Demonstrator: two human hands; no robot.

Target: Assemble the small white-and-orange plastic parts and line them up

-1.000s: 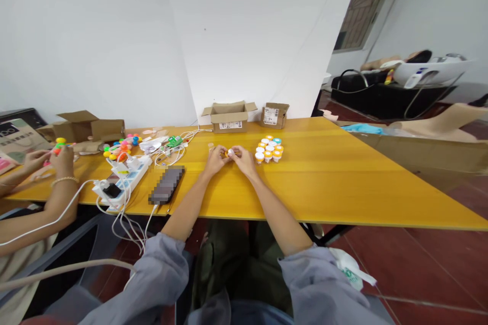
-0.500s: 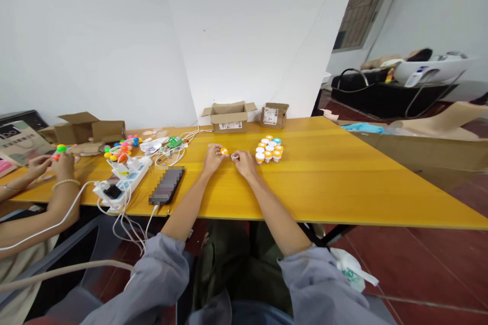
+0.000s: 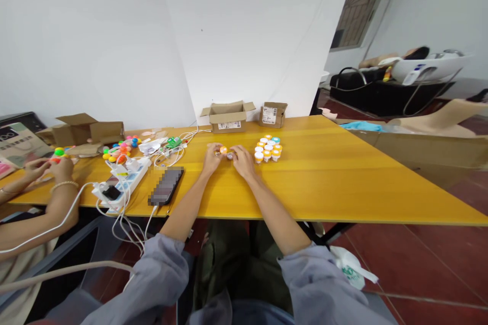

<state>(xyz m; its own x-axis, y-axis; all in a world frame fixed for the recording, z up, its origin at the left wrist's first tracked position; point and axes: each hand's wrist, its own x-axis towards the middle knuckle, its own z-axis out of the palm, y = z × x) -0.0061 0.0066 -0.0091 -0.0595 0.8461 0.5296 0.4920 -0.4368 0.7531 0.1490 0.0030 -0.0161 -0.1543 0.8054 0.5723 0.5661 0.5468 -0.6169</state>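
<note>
My left hand (image 3: pixel 212 157) is closed on a small round-topped container (image 3: pixel 223 150) with an orange and white top. Close by on its right, my right hand (image 3: pixel 242 159) has its fingers curled round a small greyish-white piece (image 3: pixel 229 156), too small to name. The two hands almost meet above the table. Just right of my right hand stands a tight cluster of several small containers (image 3: pixel 267 148), with white, orange and one teal-rimmed top.
Two open cardboard boxes, a wide one (image 3: pixel 227 118) and a smaller one (image 3: pixel 273 115), stand by the wall. Left lie a phone (image 3: pixel 166 186), a power strip (image 3: pixel 125 183) with cables and colourful balls (image 3: pixel 121 149). Another person's hands (image 3: pixel 49 168) work at far left.
My right hand has moved slightly left with the greyish-white piece, bringing it close to the container in my left hand. The left hand has hardly moved.
</note>
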